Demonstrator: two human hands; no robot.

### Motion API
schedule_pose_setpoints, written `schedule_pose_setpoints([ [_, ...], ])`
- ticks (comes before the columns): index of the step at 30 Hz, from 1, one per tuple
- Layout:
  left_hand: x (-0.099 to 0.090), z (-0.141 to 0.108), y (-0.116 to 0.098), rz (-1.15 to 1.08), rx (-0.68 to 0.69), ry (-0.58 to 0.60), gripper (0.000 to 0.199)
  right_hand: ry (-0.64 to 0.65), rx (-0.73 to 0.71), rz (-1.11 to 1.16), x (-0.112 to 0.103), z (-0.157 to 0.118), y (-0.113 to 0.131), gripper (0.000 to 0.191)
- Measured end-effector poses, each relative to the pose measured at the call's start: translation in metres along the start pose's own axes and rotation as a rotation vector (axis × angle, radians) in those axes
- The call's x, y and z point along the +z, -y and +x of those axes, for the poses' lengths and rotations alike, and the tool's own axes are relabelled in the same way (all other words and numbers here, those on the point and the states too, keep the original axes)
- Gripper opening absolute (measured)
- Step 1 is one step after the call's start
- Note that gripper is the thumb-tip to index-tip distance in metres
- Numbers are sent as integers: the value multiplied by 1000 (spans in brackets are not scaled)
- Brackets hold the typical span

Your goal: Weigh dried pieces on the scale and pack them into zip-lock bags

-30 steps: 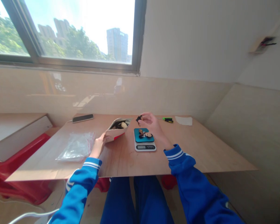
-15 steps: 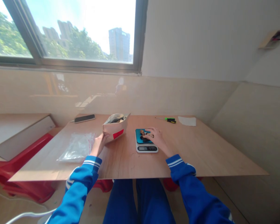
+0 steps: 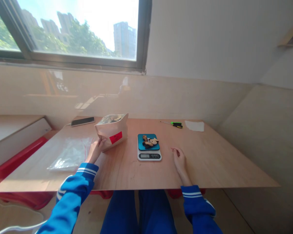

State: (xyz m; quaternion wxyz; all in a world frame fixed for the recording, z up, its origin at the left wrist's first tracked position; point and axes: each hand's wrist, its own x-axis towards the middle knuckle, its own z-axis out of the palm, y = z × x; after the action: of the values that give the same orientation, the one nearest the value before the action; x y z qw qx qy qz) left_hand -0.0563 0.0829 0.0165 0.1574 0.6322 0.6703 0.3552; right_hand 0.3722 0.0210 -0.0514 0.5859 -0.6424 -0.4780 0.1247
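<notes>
My left hand is closed on the lower left side of a light paper pouch, which stands with its top gaping and a red label on its front. Some light pieces show inside it. On the blue plate of a small kitchen scale lies a heap of dried mushroom-like slices, brown, pale and dark. To the right of the scale, apart from it, is my right hand, its fingers curled in with nothing visible in them. The scale's display is too small to read.
A clear plastic bag lies flat at the left of the wooden table. Toward the wall are a phone with a cable, screwdrivers and a white paper sheet. Red stools stand below.
My right hand has left the slices on the scale and moved right and nearer me. My left hand still holds the pouch, which has turned slightly. The view has shifted a little.
</notes>
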Motion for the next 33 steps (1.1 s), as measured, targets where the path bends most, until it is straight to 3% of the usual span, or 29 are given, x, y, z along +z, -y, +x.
schedule_pose_setpoints([
  [16, 1, -5, 1, -7, 17, -14, 29, 25, 31, 27, -3, -2, 10, 35],
  [22, 3, -10, 0, -2, 31, -20, 32, -27, 51, 64, -1, -6, 18, 37],
  [25, 4, -21, -2, -4, 51, -16, 32, 11, -27, 138, 8, -20, 59, 35],
  [29, 6, -38, -2, 17, 97, 33, 40, 404, -456, 233, 26, -36, 149, 22],
  [31, 7, -44, -1, 57, 119, 70, 46, 551, -591, 215, 37, -36, 187, 24],
  [33, 8, -49, -1, 84, 133, 97, 49, 713, -681, 106, 49, -33, 209, 27],
])
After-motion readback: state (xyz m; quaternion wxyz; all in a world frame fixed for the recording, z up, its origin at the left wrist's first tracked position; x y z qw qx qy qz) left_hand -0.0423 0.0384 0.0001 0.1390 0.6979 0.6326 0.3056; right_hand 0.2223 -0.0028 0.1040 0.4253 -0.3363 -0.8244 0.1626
